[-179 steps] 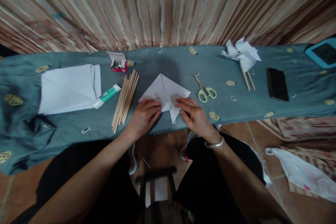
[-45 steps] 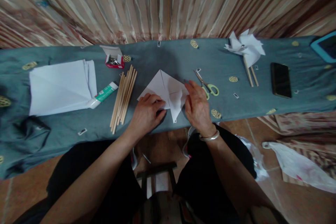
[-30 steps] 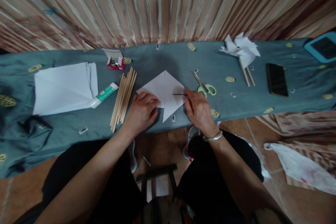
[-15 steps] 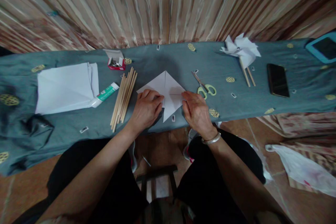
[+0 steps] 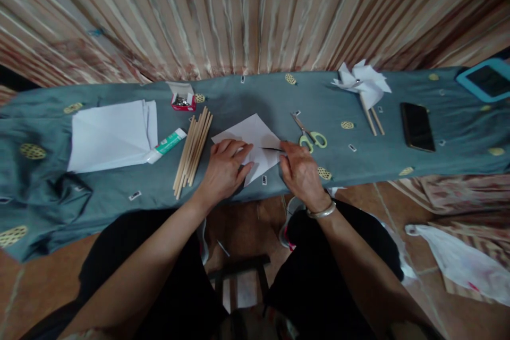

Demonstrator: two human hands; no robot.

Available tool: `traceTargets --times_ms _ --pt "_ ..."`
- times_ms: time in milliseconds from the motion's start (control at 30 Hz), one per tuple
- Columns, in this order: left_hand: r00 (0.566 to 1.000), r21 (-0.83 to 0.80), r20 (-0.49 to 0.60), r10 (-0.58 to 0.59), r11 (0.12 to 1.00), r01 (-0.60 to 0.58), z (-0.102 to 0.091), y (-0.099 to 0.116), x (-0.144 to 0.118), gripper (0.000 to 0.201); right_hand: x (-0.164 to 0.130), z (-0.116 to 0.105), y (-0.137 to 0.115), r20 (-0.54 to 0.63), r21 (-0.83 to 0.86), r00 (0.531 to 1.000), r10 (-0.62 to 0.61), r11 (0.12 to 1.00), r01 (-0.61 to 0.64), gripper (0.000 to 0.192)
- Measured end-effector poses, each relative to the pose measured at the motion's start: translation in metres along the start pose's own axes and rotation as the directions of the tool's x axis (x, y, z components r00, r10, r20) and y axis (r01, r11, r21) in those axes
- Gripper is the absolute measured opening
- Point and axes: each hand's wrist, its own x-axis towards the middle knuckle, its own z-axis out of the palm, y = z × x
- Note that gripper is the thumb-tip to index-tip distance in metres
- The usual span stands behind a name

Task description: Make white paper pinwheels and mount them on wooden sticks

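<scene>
A white paper square [image 5: 257, 133] lies on the cloth between my hands, one corner pointing away from me. A dark slit runs inward from its right corner. My left hand [image 5: 226, 167] rests on the left part of the paper, fingers stretched out and thumb apart, hiding that part. At the right corner, beside the slit, my right hand [image 5: 299, 169] pinches the paper's edge between thumb and fingers. Just beyond my right hand lie scissors [image 5: 308, 134] with pale green handles. A bundle of wooden sticks [image 5: 193, 153] is left of my left hand.
On the blue-green cloth [image 5: 255, 96] at left are a stack of white paper [image 5: 109, 135], a glue stick [image 5: 166, 145] and a red box [image 5: 183, 101] of metal bits. To the right lie a paper pinwheel [image 5: 364, 84], a phone [image 5: 417, 126] and a blue-framed device [image 5: 488, 79].
My left hand's fingers have stretched out across the paper. The paper's raised or parted section near the lower middle now lies flatter, and the slit at right looks darker. The view has shifted slightly.
</scene>
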Motion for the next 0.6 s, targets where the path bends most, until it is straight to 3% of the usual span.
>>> traceTargets --times_ms 200,433,600 --pt "0.989 -0.002 0.035 0.144 0.99 -0.144 -0.005 0.009 -0.018 0.034 -0.011 -0.006 -0.008 0.012 0.059 1.0 0.022 0.998 -0.023 0.034" --pt "0.982 0.071 0.058 0.181 0.98 -0.185 -0.005 0.012 -0.022 0.019 -0.013 -0.013 -0.012 0.001 0.051 1.0 -0.014 0.999 0.014 0.033" --pt "0.976 0.122 0.064 0.209 0.969 -0.216 -0.003 0.018 -0.022 0.017 -0.007 -0.013 -0.01 0.066 0.208 0.996 -0.064 0.977 0.049 0.039"
